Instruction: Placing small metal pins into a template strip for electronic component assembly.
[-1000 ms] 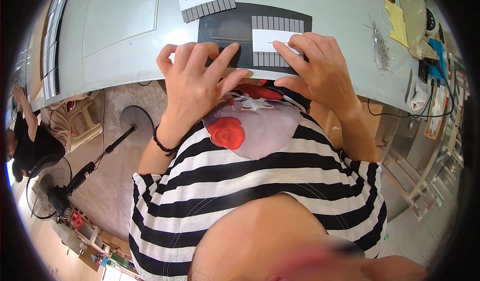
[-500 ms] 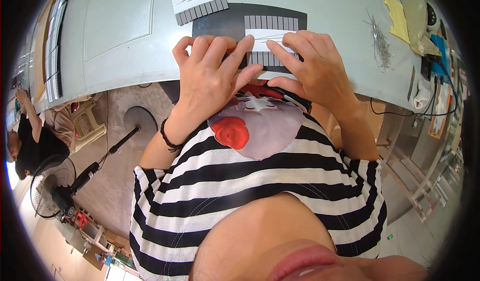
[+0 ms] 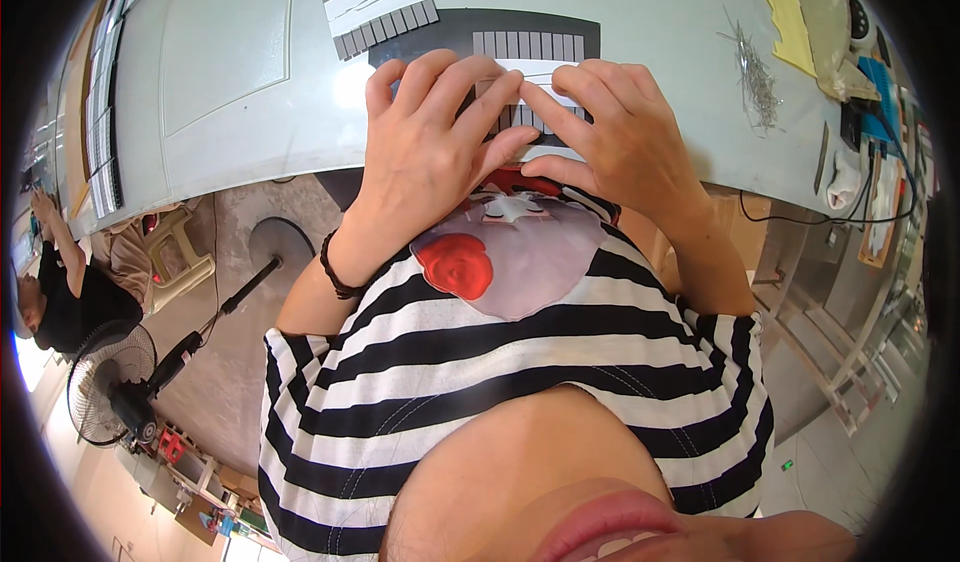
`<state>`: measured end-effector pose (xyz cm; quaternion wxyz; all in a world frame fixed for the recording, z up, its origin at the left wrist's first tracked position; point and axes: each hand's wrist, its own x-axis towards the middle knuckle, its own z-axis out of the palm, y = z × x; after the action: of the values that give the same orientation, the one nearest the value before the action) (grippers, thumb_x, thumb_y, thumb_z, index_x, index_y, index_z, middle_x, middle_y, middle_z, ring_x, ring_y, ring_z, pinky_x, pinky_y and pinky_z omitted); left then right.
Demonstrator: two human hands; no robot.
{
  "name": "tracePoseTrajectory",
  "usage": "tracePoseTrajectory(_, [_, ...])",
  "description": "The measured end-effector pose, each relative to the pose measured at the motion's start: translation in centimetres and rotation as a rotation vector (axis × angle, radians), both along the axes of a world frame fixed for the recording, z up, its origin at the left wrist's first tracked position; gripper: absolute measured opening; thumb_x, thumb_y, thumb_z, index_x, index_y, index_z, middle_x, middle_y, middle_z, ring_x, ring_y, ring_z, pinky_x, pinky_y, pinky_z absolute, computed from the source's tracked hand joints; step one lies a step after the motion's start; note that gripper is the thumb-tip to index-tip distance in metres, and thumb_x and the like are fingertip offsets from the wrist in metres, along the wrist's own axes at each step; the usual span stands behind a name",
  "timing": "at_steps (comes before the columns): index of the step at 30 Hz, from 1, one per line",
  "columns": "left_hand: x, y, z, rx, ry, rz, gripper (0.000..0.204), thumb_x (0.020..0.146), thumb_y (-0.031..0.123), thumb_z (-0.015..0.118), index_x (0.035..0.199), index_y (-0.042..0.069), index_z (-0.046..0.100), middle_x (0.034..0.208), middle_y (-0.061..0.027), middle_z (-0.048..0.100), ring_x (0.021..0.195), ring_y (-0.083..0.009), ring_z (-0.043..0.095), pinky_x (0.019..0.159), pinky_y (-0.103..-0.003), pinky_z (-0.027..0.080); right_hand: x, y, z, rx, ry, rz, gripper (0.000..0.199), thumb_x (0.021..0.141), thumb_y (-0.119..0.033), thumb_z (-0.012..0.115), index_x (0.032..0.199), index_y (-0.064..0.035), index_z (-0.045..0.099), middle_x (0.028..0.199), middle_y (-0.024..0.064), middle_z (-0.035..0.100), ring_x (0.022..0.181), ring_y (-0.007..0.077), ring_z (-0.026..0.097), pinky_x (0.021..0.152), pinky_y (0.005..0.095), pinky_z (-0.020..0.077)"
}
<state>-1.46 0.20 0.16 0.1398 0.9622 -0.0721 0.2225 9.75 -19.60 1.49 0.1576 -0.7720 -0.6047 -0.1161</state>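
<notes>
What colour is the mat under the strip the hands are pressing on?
Black mat, seen in the head view, under the white strip with grey tabs, on the pale grey table.

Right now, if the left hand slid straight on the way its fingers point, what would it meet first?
Most likely the right hand: the left hand points up and rightward across the strip of grey pieces, fingertips already nearly touching it.

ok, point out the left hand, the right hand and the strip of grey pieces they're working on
left hand point(image 3: 425, 152), head view, on the back of the hand.
right hand point(image 3: 625, 137), head view, on the back of the hand.
strip of grey pieces point(image 3: 535, 45), head view, on its uncovered top row above the fingertips.
</notes>
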Motion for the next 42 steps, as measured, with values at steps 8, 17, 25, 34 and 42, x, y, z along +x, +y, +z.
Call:
tracePoseTrajectory(8, [0.3,0.0,0.1,-0.007,0.004,-0.022,0.038,0.086,0.038,0.078,0.117,0.017,0.073,0.119,0.0027,0.066,0.11,-0.0229,0.058,0.099,-0.042,0.035,-0.1,-0.8,-0.9,0.119,-0.056,-0.008,0.059,0.082,-0.055,0.075,0.117,-0.0072,0.068,0.111,0.0036,0.061,0.108,0.0212,0.057,0.086,0.036,0.0445])
tracePoseTrajectory(17, [0.4,-0.2,0.4,-0.007,0.013,-0.022,0.038,0.086,0.039,0.079,0.117,0.018,0.073,0.118,0.0028,0.066,0.11,-0.0227,0.059,0.1,-0.043,0.035,0.0,-1.0,-1.2,0.13,-0.041,-0.035,0.058,0.083,-0.054,0.075,0.113,-0.0043,0.069,0.112,0.0048,0.062,0.108,0.0227,0.058,0.086,0.0377,0.0452])
tracePoseTrajectory(25, [0.5,-0.3,0.3,-0.014,0.018,-0.041,0.036,0.086,0.039,0.078,0.116,0.02,0.073,0.118,0.0026,0.065,0.11,-0.0218,0.059,0.1,-0.043,0.034,-0.3,-1.3,-1.4,0.104,-0.025,-0.031,0.062,0.085,-0.054,0.073,0.125,-0.0064,0.069,0.119,0.0062,0.059,0.106,0.026,0.058,0.085,0.0408,0.0466])
tracePoseTrajectory(34, [0.6,-0.1,0.3,-0.017,0.021,-0.058,0.035,0.087,0.039,0.078,0.116,0.02,0.074,0.118,0.0026,0.065,0.109,-0.0211,0.059,0.099,-0.043,0.034,-0.1,-1.1,-1.4,0.161,-0.078,-0.017,0.06,0.083,-0.052,0.076,0.113,-0.0014,0.069,0.109,0.0047,0.061,0.1,0.0211,0.058,0.083,0.0351,0.0451])
tracePoseTrajectory(42, [0.6,0.0,0.2,-0.003,0.009,-0.064,0.034,0.086,0.039,0.078,0.115,0.021,0.074,0.118,0.0029,0.065,0.109,-0.021,0.059,0.099,-0.043,0.034,-0.3,-1.4,-1.7,0.123,-0.08,-0.03,0.059,0.084,-0.053,0.074,0.119,-0.0055,0.072,0.115,0.0065,0.06,0.103,0.026,0.06,0.086,0.0391,0.0484])
